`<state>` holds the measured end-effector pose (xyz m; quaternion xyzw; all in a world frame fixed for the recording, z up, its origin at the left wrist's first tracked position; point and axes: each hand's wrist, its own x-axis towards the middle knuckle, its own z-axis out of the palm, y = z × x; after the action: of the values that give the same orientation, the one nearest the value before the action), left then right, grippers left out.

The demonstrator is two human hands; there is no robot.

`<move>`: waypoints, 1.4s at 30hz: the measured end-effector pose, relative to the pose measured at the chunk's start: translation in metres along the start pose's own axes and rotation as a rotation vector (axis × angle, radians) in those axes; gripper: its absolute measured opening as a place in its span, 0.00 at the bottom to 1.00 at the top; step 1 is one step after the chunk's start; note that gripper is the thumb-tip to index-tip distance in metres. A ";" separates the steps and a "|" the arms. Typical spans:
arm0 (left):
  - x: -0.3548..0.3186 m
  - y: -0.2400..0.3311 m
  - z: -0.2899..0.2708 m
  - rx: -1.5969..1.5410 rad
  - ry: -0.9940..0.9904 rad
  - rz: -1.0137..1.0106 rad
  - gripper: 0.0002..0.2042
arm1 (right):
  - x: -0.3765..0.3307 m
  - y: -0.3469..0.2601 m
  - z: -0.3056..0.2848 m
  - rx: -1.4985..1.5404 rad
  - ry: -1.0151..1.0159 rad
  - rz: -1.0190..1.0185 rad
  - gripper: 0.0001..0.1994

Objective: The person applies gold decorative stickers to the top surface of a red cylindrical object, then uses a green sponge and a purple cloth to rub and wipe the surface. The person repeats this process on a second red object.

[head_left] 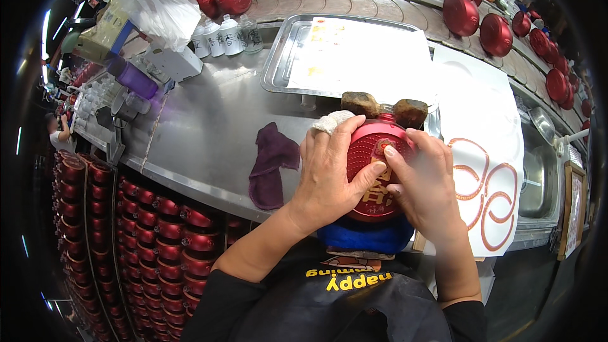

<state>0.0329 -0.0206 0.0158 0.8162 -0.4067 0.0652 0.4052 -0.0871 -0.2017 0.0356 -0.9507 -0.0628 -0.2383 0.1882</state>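
Both hands clasped on a red round bottle [362, 141], centre right of the frame.
Left hand [326, 180] grips its left rim, thumb pressed on the face; right hand [429, 183] grips the right rim, thumb at a small red emblem [383, 146]. Whitish cloth [333, 121] at the left fingertips; blue pad [367, 235] under the bottle's near edge. Two brown blocks [411, 114] flank the neck, hemming it in; steel tray [271, 66] with white paper just beyond. Crumpled purple cloth [272, 164] to the left; right, a white sheet [472, 98] with curved orange-red strips [500, 216], then a sink [538, 180]. Surface: shiny metal bench [196, 136]. Room: red bottles along a curved conveyor [345, 1], top; racked red bottles [166, 240], lower left; a person [61, 136], far left.
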 end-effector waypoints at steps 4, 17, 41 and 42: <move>-0.001 -0.001 0.002 0.007 0.015 0.011 0.34 | 0.002 0.001 0.001 -0.016 -0.001 0.004 0.26; 0.025 0.000 0.000 0.040 -0.010 -0.046 0.23 | -0.005 0.013 0.004 0.032 0.059 0.043 0.26; -0.019 -0.003 -0.006 0.022 -0.051 0.026 0.48 | -0.008 0.009 0.002 -0.015 -0.005 0.013 0.28; -0.021 -0.002 -0.006 0.030 -0.040 0.033 0.48 | -0.009 0.009 0.003 -0.020 -0.001 0.011 0.29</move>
<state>0.0217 -0.0026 0.0089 0.8166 -0.4270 0.0615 0.3835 -0.0915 -0.2094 0.0262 -0.9530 -0.0552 -0.2374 0.1800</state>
